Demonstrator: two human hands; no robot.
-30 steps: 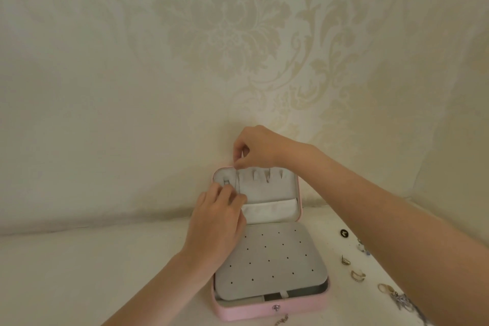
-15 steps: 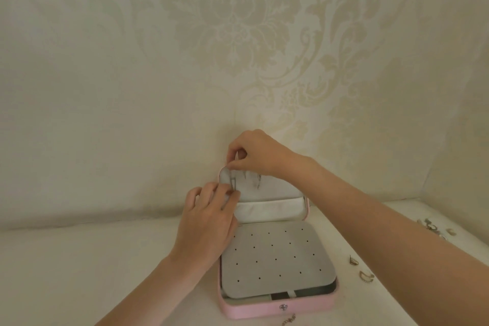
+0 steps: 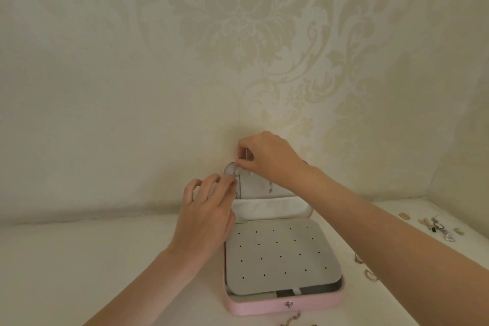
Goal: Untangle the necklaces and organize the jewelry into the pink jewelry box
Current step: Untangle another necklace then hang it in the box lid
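Note:
The pink jewelry box (image 3: 285, 306) lies open on the white table, its lid standing against the wall. A grey earring panel (image 3: 280, 257) with small holes covers the base. My right hand (image 3: 267, 156) is at the lid's top left corner and pinches the upper end of a thin necklace chain (image 3: 239, 185) that hangs down the lid's inside. My left hand (image 3: 209, 206) pinches the same chain lower down, at the lid's left edge. A second fine chain (image 3: 270, 188) hangs further right in the lid, above a white pocket (image 3: 270, 208).
Several loose earrings and rings (image 3: 439, 227) lie on the table at the far right; two more small pieces (image 3: 366, 267) lie just right of the box. A chain (image 3: 292, 320) lies at the front edge below the box clasp. Patterned wallpaper rises directly behind the lid.
The view has shifted, so the box sits further right. The grey notched flap that covered the lid's inside is out of sight, and chains now show there. Both hands stayed at the lid's top left corner.

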